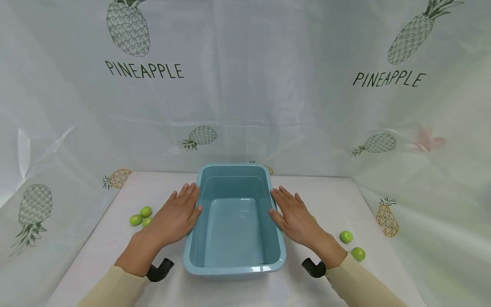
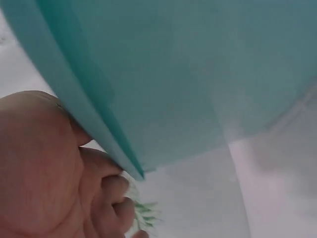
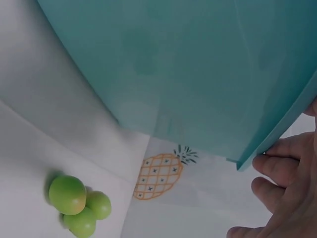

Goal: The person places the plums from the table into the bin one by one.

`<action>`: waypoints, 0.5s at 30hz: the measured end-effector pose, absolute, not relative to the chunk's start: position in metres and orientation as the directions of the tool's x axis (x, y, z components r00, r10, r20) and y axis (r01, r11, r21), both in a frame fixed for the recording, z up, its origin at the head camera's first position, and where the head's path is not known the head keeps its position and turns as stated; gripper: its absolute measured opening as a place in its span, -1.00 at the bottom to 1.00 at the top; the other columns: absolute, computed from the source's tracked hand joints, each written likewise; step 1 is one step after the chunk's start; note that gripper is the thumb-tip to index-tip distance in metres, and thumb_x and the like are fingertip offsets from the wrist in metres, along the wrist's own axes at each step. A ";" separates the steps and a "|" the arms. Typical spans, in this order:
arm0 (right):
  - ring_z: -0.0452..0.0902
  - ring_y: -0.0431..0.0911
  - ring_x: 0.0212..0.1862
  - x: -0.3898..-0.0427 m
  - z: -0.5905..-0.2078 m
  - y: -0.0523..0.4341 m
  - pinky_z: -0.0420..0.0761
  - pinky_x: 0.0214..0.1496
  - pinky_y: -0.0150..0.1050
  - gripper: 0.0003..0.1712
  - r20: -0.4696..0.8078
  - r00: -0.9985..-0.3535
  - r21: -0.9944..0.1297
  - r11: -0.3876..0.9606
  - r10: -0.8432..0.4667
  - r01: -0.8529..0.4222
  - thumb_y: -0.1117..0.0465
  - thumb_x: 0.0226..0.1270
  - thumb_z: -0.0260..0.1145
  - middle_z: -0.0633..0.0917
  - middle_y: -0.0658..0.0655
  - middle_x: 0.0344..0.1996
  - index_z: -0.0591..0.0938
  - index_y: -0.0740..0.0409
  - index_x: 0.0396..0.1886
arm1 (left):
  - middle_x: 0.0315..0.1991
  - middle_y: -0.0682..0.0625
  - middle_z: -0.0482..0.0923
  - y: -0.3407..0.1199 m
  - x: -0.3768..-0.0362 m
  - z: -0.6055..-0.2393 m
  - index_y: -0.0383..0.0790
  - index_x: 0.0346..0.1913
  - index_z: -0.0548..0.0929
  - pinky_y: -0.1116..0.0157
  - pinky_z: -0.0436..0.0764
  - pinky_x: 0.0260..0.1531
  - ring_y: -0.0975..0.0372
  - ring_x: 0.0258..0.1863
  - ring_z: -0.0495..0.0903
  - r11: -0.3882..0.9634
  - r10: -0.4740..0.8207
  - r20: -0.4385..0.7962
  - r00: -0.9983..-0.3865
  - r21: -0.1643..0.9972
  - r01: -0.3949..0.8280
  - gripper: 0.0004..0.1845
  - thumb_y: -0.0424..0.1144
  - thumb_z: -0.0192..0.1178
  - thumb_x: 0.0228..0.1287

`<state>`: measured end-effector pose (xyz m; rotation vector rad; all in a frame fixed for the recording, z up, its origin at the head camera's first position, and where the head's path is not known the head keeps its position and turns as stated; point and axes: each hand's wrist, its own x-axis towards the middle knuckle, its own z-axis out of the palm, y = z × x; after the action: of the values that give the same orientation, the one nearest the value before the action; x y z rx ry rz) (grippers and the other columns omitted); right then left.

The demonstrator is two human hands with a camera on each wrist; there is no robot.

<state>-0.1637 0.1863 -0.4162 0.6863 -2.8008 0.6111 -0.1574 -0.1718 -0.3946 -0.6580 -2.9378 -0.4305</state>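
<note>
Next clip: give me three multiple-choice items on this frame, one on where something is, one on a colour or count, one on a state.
1. Where are the two hands?
A. One on each long side of the tub
B. Both inside the tub
C. Both on the fruits

2. What colour is the tub?
A. Red
B. Blue-green
C. Yellow

3. What does the tub hold?
A. Fruit
B. Cloth
C. Nothing visible

Answers:
1 A: the left hand and right hand lie flat against the sides of the tub.
2 B: rim and walls are blue-green.
3 C: its floor shows bare; the green fruits lie on the table.
</note>
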 end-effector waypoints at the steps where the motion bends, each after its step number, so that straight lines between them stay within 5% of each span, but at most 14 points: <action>1: 0.19 0.30 0.63 -0.164 -0.417 0.186 0.16 0.52 0.54 -0.28 0.278 -0.875 -0.348 0.807 -0.397 -0.476 0.00 0.61 0.21 0.45 0.33 0.52 0.38 0.35 0.56 | 0.63 -0.37 0.14 -0.173 -0.160 -0.396 -0.48 0.60 0.21 -0.35 0.16 0.53 -0.26 0.65 0.07 0.868 0.401 0.157 -0.902 0.251 0.429 -0.34 -0.09 -0.03 0.69; 15: 0.24 0.28 0.61 -0.162 -0.419 0.191 0.20 0.52 0.51 -0.30 0.318 -0.865 -0.280 0.833 -0.388 -0.476 -0.06 0.64 0.18 0.49 0.31 0.50 0.44 0.31 0.54 | 0.64 -0.35 0.11 -0.166 -0.160 -0.395 -0.49 0.61 0.18 -0.30 0.02 0.60 -0.22 0.67 0.03 0.907 0.351 0.131 -0.927 0.197 0.371 -0.33 -0.08 -0.10 0.70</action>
<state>-0.1623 0.1907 -0.4193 0.6632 -2.7665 0.5174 -0.1605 -0.1662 -0.3945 -0.5651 -2.9776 -0.3354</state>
